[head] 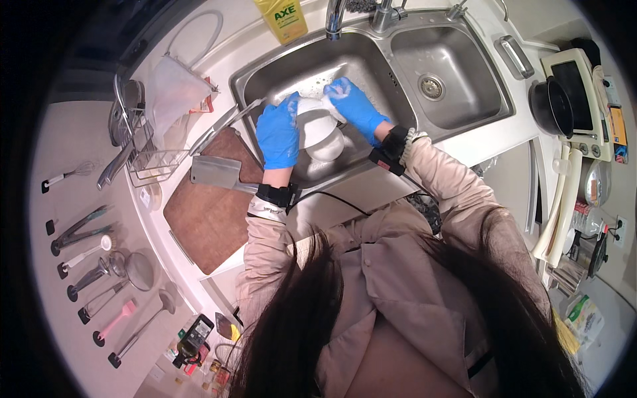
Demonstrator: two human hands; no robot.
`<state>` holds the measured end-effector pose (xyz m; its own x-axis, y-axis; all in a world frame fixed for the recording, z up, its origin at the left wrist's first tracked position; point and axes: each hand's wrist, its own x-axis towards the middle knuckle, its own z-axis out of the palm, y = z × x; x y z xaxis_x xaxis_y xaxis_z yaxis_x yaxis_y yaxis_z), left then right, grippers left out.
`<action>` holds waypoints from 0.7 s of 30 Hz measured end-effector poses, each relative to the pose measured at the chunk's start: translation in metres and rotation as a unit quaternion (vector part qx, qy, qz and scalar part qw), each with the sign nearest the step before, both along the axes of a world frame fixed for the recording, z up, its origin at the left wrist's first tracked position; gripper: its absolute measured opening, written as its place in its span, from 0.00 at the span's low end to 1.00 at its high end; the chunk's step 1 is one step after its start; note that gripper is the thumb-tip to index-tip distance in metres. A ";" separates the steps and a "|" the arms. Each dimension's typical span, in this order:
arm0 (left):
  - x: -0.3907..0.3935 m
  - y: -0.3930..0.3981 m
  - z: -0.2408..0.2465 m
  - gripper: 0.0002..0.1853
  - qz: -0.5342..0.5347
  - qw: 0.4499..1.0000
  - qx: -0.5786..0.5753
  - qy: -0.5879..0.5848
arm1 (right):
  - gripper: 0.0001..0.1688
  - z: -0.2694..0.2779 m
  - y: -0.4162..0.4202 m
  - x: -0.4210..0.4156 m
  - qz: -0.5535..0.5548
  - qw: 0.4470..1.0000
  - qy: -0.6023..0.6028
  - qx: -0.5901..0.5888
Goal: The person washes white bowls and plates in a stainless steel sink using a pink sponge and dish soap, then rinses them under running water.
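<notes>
Over the left sink basin (pixel 368 45), my left hand (pixel 278 134) in a blue rubber glove grips a white bowl (pixel 316 127) by its left side. The bowl is tilted. My right hand (pixel 353 107), also gloved in blue, has suds on its curled fingers. Those fingers close on a white, soft-looking piece (pixel 332 109) at the bowl's right rim; whether it is a sponge or a cloth is hard to tell. A second white bowl (pixel 326 147) lies beneath in the basin, partly covered by the first. Suds wet the basin floor.
A cleaver (pixel 216 171) lies on the brown cutting board (pixel 209 219) left of the sink. Beside them stands a wire rack (pixel 154 164) with knives. The faucet (pixel 334 20) overhangs the basin. A yellow AXE detergent bottle (pixel 283 20) stands behind. At right is a black pot (pixel 551 107).
</notes>
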<state>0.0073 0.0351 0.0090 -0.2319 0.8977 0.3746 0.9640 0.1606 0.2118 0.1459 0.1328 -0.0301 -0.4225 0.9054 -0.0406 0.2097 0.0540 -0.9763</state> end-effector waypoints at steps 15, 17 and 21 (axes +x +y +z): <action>0.000 0.011 -0.010 0.15 0.053 0.889 0.210 -0.403 | 0.32 -0.010 -0.024 -0.009 0.088 0.825 0.314 -0.461; 0.003 0.012 -0.017 0.14 0.115 0.892 0.217 -0.379 | 0.26 -0.001 -0.024 -0.018 0.039 0.878 0.349 -0.326; 0.001 0.006 -0.036 0.14 0.060 0.867 0.238 -0.435 | 0.22 0.063 -0.032 -0.014 0.118 0.969 0.108 0.187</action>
